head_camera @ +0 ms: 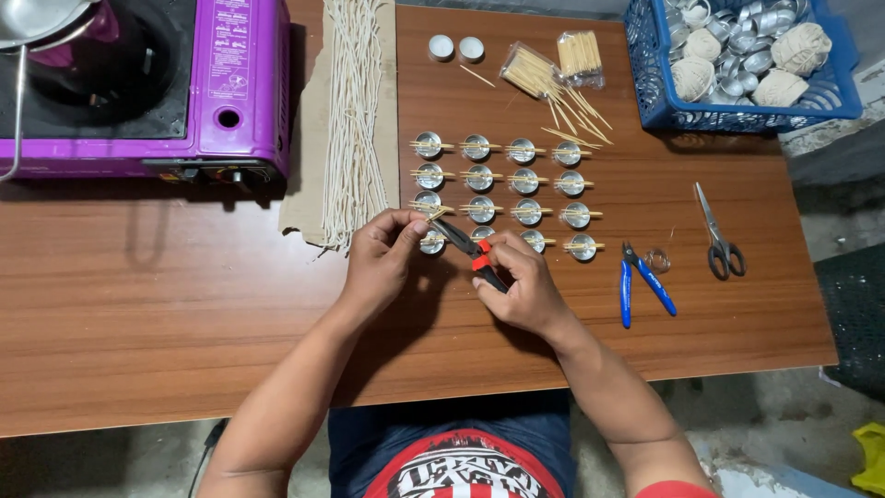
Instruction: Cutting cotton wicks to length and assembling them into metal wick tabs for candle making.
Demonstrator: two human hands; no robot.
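My right hand [521, 284] grips a pair of red-handled pliers [468, 249] whose jaws point up-left toward my left hand. My left hand [383, 254] pinches a thin pale stick [433, 215] at the plier tips, just above a small round metal cup [432, 243]. Several metal cups [525, 181] stand in rows on the wooden table [166, 304] beyond my hands, each with small wooden sticks laid across its rim.
A purple portable gas stove [230, 92] with a pot sits far left. White wicks [355, 111] lie on cardboard. Toothpick packs [553, 69], two white tealights [456, 46], a blue basket [645, 83] of cups and twine balls, scissors [719, 235] and blue-handled cutters [641, 277] lie right.
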